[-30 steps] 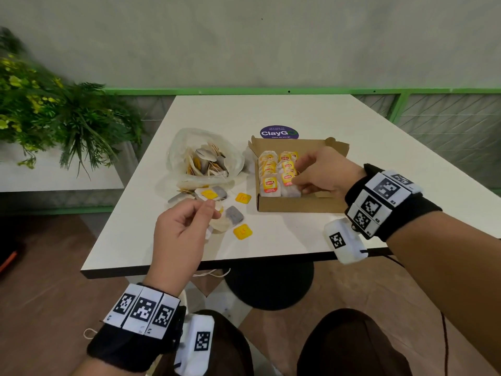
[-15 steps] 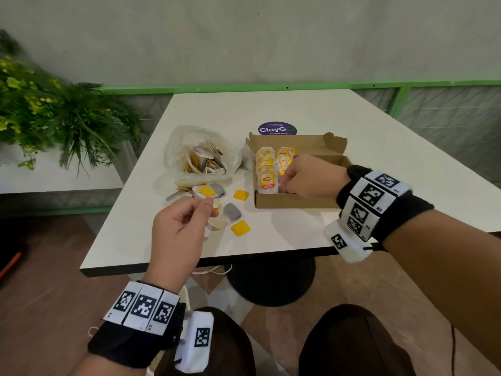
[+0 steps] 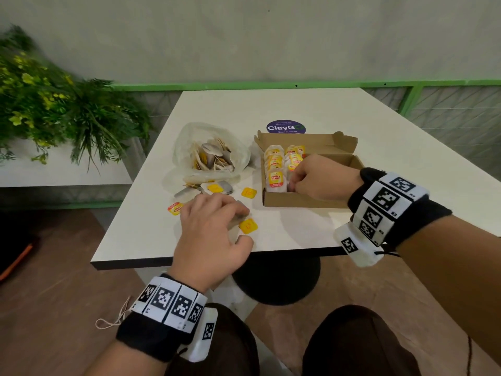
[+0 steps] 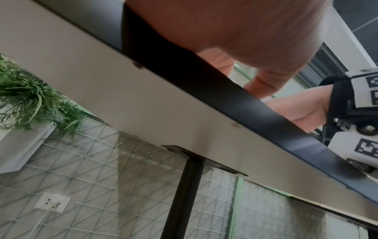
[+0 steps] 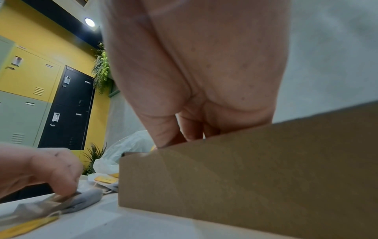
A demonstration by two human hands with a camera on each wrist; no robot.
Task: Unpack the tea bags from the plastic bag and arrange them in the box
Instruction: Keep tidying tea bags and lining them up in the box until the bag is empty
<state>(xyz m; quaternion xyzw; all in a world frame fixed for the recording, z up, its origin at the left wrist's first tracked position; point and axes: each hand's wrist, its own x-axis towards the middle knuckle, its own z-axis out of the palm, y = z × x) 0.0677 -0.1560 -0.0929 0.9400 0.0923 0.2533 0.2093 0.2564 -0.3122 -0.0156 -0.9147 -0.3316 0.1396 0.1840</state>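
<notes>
The brown cardboard box [image 3: 298,201] lies open on the white table [image 3: 271,107], with two rows of yellow-tagged tea bags [image 3: 276,177] at its left end. My right hand [image 3: 294,180] reaches into the box beside them, its curled fingers pinching a tea bag; in the right wrist view the box wall [image 5: 245,177] hides the fingertips. The clear plastic bag [image 3: 211,156] of tea bags lies left of the box. My left hand [image 3: 245,226] is down on the table, fingertips resting on a loose grey tea bag [image 5: 85,200], thumb apart.
Loose yellow tags [image 3: 249,192] and tea bags [image 3: 217,188] lie scattered between the plastic bag and the table's near edge. A purple round sticker [image 3: 286,127] sits behind the box. A green plant [image 3: 54,109] stands left of the table.
My left hand, which held a tea bag up in the air, has dropped onto the loose tea bags on the table. My right hand has sunk lower into the box's front.
</notes>
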